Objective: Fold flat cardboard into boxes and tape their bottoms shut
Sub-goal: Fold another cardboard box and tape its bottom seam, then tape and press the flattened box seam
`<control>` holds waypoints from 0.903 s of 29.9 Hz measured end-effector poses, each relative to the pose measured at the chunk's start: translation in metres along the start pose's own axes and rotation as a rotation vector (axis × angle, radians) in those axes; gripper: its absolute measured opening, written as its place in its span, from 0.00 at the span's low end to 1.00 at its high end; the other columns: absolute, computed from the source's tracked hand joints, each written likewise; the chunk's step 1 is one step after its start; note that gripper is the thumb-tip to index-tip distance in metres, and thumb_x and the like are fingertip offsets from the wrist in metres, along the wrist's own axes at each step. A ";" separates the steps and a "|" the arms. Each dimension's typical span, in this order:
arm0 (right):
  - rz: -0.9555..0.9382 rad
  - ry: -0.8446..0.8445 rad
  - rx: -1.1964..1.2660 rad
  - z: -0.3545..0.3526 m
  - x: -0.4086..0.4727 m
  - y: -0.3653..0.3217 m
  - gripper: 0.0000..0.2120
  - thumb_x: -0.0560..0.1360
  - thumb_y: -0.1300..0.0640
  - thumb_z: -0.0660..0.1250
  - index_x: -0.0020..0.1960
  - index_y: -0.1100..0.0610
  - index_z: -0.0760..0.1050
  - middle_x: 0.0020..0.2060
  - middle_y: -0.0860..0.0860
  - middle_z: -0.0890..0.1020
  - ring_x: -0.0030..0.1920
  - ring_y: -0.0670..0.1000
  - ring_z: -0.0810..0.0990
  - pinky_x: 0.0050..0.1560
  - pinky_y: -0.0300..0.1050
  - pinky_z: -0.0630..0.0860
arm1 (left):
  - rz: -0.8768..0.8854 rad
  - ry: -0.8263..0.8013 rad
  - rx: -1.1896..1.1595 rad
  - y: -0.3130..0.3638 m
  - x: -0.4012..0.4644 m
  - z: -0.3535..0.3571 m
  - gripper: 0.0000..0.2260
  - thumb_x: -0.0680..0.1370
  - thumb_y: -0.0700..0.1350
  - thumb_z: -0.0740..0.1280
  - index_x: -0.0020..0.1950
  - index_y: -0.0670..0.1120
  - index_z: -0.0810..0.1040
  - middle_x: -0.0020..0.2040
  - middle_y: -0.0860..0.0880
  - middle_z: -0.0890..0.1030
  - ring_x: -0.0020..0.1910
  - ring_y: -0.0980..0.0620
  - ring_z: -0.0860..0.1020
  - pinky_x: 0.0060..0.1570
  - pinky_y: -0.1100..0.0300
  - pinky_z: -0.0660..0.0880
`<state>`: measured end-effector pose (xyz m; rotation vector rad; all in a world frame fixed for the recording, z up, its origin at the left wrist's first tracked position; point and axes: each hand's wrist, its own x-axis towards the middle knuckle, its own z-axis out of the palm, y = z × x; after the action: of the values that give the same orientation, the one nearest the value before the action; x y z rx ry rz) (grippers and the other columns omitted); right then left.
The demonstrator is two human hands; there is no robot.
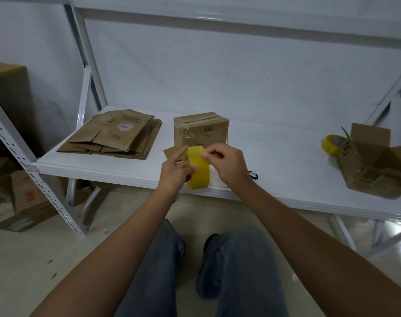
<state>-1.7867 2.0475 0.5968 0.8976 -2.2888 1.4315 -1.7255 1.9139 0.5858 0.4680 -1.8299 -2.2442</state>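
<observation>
Left hand grips a yellow tape roll upright on edge — right hand fingertips pinch its upper rim, with the folded box just beyond.

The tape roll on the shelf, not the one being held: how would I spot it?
Follow the white shelf to its far right. There the yellow tape roll lies against the open cardboard box. No hand touches it, unlike the roll held in front.

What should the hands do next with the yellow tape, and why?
Probably peel a strip free. The left hand holds the yellow tape roll while the right hand pinches at its surface, and the folded box stands just behind.
</observation>
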 end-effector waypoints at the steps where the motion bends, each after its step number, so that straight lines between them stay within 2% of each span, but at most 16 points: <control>1: 0.090 0.028 0.054 0.001 0.001 -0.001 0.03 0.73 0.60 0.71 0.43 0.60 0.81 0.36 0.54 0.82 0.37 0.50 0.79 0.40 0.40 0.75 | 0.013 0.006 -0.011 0.000 -0.001 0.002 0.29 0.73 0.31 0.69 0.72 0.48 0.70 0.42 0.45 0.81 0.49 0.47 0.78 0.56 0.48 0.76; 4: 0.274 0.106 0.117 0.006 0.005 -0.002 0.05 0.73 0.58 0.71 0.42 0.59 0.81 0.34 0.51 0.81 0.34 0.45 0.76 0.35 0.33 0.72 | 0.036 0.070 0.000 -0.004 -0.001 0.007 0.30 0.73 0.32 0.70 0.73 0.49 0.68 0.52 0.42 0.81 0.54 0.48 0.77 0.56 0.49 0.75; 7: 0.379 0.199 0.078 0.013 0.004 -0.001 0.06 0.73 0.53 0.71 0.40 0.56 0.81 0.32 0.47 0.80 0.33 0.42 0.76 0.33 0.36 0.70 | 0.075 0.116 0.028 -0.008 0.001 0.010 0.31 0.72 0.33 0.71 0.72 0.51 0.69 0.55 0.45 0.80 0.58 0.47 0.76 0.59 0.47 0.74; 11: 0.461 0.212 -0.074 0.015 0.002 0.005 0.08 0.73 0.46 0.69 0.42 0.50 0.80 0.37 0.45 0.81 0.39 0.46 0.78 0.34 0.38 0.70 | 0.145 0.135 0.109 -0.010 0.004 0.017 0.32 0.72 0.35 0.72 0.72 0.54 0.68 0.60 0.45 0.79 0.58 0.50 0.76 0.61 0.45 0.73; 13: 0.474 0.192 -0.125 0.014 0.003 0.011 0.11 0.73 0.42 0.68 0.48 0.49 0.80 0.42 0.46 0.81 0.44 0.48 0.79 0.37 0.40 0.73 | 0.153 0.134 0.132 -0.010 0.006 0.021 0.32 0.72 0.35 0.72 0.72 0.55 0.68 0.61 0.45 0.78 0.57 0.51 0.76 0.61 0.46 0.73; 14: 0.485 0.179 -0.135 0.012 0.004 0.015 0.15 0.72 0.41 0.68 0.54 0.48 0.79 0.46 0.48 0.81 0.48 0.49 0.79 0.41 0.43 0.75 | 0.154 0.127 0.127 -0.011 0.008 0.022 0.32 0.72 0.36 0.72 0.72 0.55 0.68 0.61 0.45 0.78 0.57 0.51 0.76 0.61 0.46 0.74; 16: 0.540 0.138 -0.074 0.006 0.004 0.026 0.26 0.73 0.39 0.66 0.68 0.48 0.70 0.54 0.51 0.79 0.56 0.51 0.76 0.50 0.46 0.75 | 0.159 0.104 0.099 -0.012 0.011 0.023 0.31 0.73 0.35 0.71 0.72 0.54 0.67 0.58 0.46 0.79 0.57 0.50 0.77 0.60 0.46 0.75; 19: 0.522 -0.004 0.226 0.001 -0.002 0.045 0.28 0.76 0.44 0.65 0.73 0.48 0.63 0.62 0.52 0.76 0.62 0.52 0.75 0.58 0.46 0.74 | 0.179 0.064 0.052 -0.015 0.018 0.025 0.29 0.75 0.34 0.68 0.73 0.51 0.66 0.52 0.49 0.81 0.53 0.54 0.79 0.55 0.51 0.78; 21: 0.443 -0.158 0.305 0.001 -0.010 0.056 0.26 0.76 0.53 0.67 0.72 0.50 0.63 0.61 0.51 0.76 0.60 0.51 0.76 0.55 0.42 0.76 | 0.185 0.036 0.029 -0.017 0.024 0.029 0.27 0.77 0.35 0.66 0.74 0.48 0.64 0.52 0.50 0.81 0.51 0.56 0.79 0.52 0.56 0.78; 23: 0.363 -0.216 0.247 0.004 -0.015 0.063 0.26 0.75 0.59 0.69 0.70 0.51 0.65 0.58 0.48 0.76 0.59 0.50 0.76 0.53 0.41 0.75 | 0.160 0.011 0.041 -0.022 0.032 0.033 0.26 0.78 0.37 0.65 0.74 0.47 0.63 0.55 0.50 0.79 0.52 0.56 0.79 0.49 0.61 0.78; 25: 0.345 -0.184 0.188 0.002 -0.016 0.069 0.26 0.75 0.60 0.69 0.70 0.53 0.65 0.59 0.47 0.75 0.59 0.48 0.74 0.52 0.35 0.71 | 0.121 -0.031 0.118 -0.030 0.042 0.037 0.24 0.80 0.40 0.64 0.75 0.48 0.61 0.61 0.47 0.76 0.55 0.53 0.78 0.48 0.61 0.78; 27: 0.322 -0.161 0.100 -0.001 -0.016 0.077 0.26 0.76 0.60 0.68 0.72 0.55 0.65 0.63 0.50 0.73 0.62 0.48 0.72 0.56 0.33 0.70 | 0.099 -0.077 0.295 -0.038 0.057 0.041 0.22 0.81 0.45 0.61 0.75 0.49 0.61 0.66 0.46 0.72 0.62 0.48 0.74 0.55 0.56 0.75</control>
<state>-1.8241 2.0781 0.5347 0.7178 -2.5953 1.6707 -1.7924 1.9392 0.5500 0.3329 -2.1846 -1.9627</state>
